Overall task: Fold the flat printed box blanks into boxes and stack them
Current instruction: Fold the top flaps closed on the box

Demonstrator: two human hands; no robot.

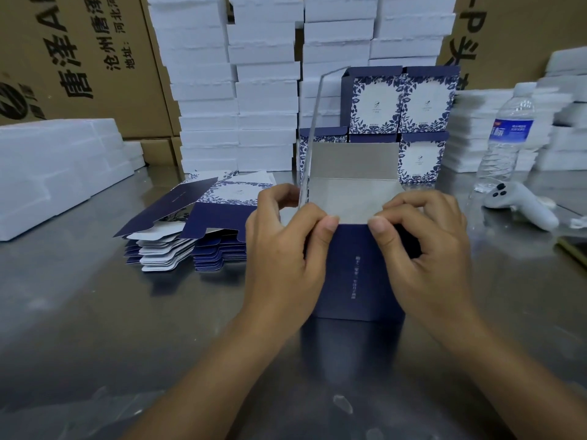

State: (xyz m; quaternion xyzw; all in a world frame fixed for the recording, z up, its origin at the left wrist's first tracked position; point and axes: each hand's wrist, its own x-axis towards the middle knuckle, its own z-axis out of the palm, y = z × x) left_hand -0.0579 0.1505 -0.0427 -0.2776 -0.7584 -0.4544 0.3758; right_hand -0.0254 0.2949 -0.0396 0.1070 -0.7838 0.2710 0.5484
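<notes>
Probably the half-folded box, upright on the worktop, is light, thin card that creases if squeezed, so the left hand and right hand pinch its near top edge between thumbs and curled fingers.

You're working in a packing warehouse: a steel table under your left hand, a pile of flat blanks just to its left, finished boxes stacked beyond it, white foam stacks and printed shipping cartons behind.
</notes>
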